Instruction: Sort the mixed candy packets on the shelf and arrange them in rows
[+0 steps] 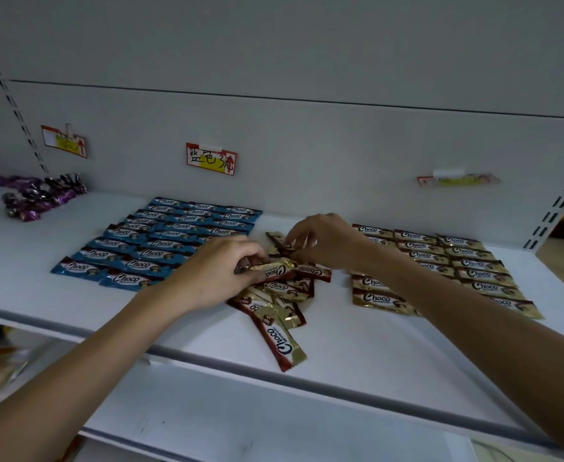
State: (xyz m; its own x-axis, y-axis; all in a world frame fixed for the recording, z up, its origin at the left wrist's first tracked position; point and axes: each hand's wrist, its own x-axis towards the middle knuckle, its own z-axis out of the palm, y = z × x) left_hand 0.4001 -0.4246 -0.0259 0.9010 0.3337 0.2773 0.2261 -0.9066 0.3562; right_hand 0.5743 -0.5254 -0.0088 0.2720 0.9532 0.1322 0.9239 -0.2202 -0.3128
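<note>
While both bare forearms reach over the white shelf board (373,345), the hands meet above a loose heap of mixed dark-red and gold foil "Choco" packets (282,295) lying at the middle of the shelf. The left hand (222,271) comes in from seven o'clock, its fingers curled, and pinches one end of a gold foil packet (274,266), which sticks out toward three o'clock across the top of the heap. The right hand (323,241) enters from four o'clock with its fingers bent down, and thumb and fingertips pinch a dark-red packet (282,244) at the heap's twelve o'clock edge, just beside the left hand's packet. A long dark-red packet (274,338) trails out of the heap toward six o'clock, near the shelf's front edge, with a gold one lying partly over it. At nine o'clock of the heap, blue "Choco" packets (160,241) lie flat in neat overlapping rows, the left hand covering their nearest corner. At three o'clock, gold "Choco" packets (467,261) lie in similar rows, partly hidden under the right forearm. Far off at ten o'clock sits a cluster of purple-wrapped sweets (37,198), and a red-bordered handwritten label (211,159) hangs on the grey back panel at twelve o'clock.
</note>
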